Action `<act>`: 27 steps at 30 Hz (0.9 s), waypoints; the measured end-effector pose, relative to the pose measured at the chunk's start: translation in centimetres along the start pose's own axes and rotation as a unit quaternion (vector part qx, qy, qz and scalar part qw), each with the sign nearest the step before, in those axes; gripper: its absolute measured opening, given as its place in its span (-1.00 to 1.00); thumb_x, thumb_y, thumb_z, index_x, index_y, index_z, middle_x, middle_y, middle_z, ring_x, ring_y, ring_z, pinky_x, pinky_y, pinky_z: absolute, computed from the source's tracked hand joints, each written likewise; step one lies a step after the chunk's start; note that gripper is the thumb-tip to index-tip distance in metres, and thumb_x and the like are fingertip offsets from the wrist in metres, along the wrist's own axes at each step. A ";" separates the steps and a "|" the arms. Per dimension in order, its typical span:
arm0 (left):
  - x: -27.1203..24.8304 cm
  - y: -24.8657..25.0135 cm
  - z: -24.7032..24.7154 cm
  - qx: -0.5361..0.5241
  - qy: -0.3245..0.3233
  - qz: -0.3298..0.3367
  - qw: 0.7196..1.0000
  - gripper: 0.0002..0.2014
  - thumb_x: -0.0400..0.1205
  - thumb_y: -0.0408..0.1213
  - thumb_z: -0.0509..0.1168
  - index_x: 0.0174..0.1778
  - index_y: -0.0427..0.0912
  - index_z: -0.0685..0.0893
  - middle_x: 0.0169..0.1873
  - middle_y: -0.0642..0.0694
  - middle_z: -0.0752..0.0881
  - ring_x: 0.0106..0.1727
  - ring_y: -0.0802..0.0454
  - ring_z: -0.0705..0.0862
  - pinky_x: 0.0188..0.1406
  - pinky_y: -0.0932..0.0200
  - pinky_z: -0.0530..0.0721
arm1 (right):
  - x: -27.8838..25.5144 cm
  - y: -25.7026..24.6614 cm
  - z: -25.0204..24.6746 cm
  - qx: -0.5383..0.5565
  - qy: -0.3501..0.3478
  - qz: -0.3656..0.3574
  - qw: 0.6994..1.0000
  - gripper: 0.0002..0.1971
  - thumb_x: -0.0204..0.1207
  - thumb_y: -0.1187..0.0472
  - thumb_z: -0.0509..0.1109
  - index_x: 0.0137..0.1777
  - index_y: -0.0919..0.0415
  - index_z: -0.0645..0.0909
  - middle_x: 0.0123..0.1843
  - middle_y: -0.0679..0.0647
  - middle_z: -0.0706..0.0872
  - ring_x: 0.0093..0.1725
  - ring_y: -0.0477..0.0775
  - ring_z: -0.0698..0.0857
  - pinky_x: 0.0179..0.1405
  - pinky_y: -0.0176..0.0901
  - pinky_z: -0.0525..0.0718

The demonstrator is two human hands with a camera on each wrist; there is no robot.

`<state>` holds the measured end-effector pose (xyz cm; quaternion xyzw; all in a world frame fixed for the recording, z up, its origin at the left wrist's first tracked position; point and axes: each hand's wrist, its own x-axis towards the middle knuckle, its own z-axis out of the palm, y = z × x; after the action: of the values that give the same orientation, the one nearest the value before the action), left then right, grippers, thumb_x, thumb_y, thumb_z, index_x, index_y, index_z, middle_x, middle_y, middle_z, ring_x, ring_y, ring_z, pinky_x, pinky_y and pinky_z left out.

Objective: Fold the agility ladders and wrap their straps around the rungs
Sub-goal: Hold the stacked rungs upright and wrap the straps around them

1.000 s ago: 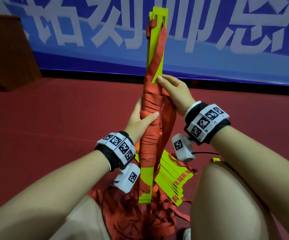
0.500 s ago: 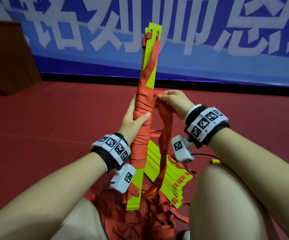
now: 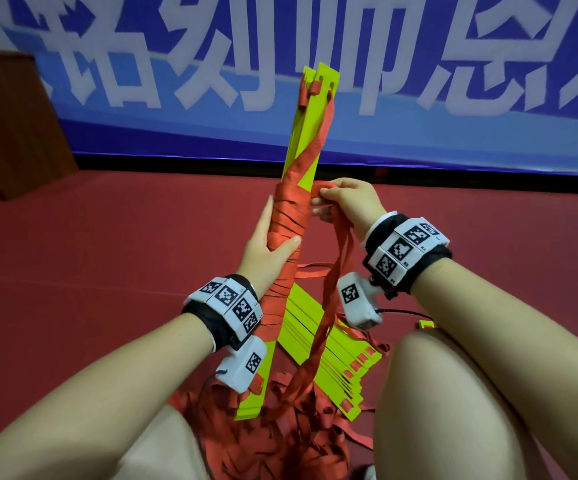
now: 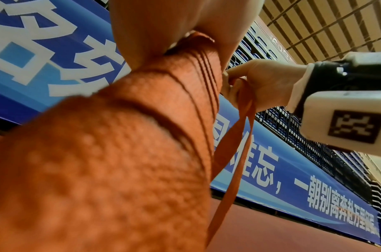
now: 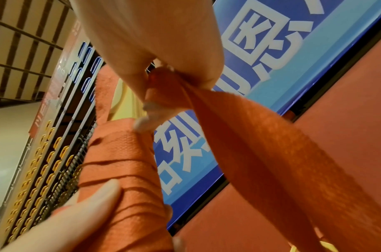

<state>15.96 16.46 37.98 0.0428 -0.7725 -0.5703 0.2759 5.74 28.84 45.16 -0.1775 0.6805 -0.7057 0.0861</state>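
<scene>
We've got open red floor (image 3: 107,271) left and ahead. Below us, loose strap tangle (image 3: 280,445) and spare rung stack (image 3: 332,351) fill the gap between our knees (image 3: 453,393).

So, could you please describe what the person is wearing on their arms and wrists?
Both forearms are bare, without sleeves. Each wrist carries a black band topped by white blocks with black square codes. A white camera box bearing one code hangs under each wrist; a thin black cable leaves the right one.

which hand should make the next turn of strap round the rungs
Right. The right hand already pinches the loose strap beside the top of the wrapping, while the left hand grips the wrapped rung bundle, likely steadying it.
</scene>
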 end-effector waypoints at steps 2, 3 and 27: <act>0.1 -0.1 0.0 0.006 0.000 -0.002 1.000 -0.23 0.63 -0.38 0.36 0.70 0.08 0.14 0.34 0.28 0.46 0.16 0.50 0.54 0.06 0.72 0.37 | -0.3 -0.2 0.2 -0.007 -0.007 -0.001 1.000 -0.81 0.64 0.43 0.23 -0.18 0.22 0.55 -0.38 0.09 0.73 -0.62 -0.11 0.65 -0.66 -0.40 0.43; 0.2 -0.1 0.0 0.009 0.004 -0.004 1.000 -0.23 0.64 -0.38 0.36 0.70 0.08 0.14 0.30 0.31 0.49 0.08 0.59 0.55 0.02 0.74 0.38 | -0.5 -0.3 0.4 -0.023 -0.011 -0.006 1.000 -0.81 0.64 0.41 0.24 -0.18 0.21 0.57 -0.33 0.11 0.73 -0.63 -0.14 0.63 -0.68 -0.40 0.37; 1.2 0.4 0.2 -0.203 -0.044 -0.094 0.974 -0.36 0.72 -0.31 0.24 0.68 0.08 0.12 -0.15 0.11 0.79 -0.18 0.21 0.78 -0.19 0.26 0.71 | -0.9 -0.2 2.9 0.028 -0.005 -0.159 0.987 -0.50 0.62 0.41 0.27 0.55 0.13 0.42 -0.33 -0.20 0.64 -0.46 -0.32 0.56 -0.35 -0.45 0.55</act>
<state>14.99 16.34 38.79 0.0329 -0.6450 -0.7396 0.1895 7.70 26.48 45.26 -0.2845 0.6235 -0.7280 -0.0191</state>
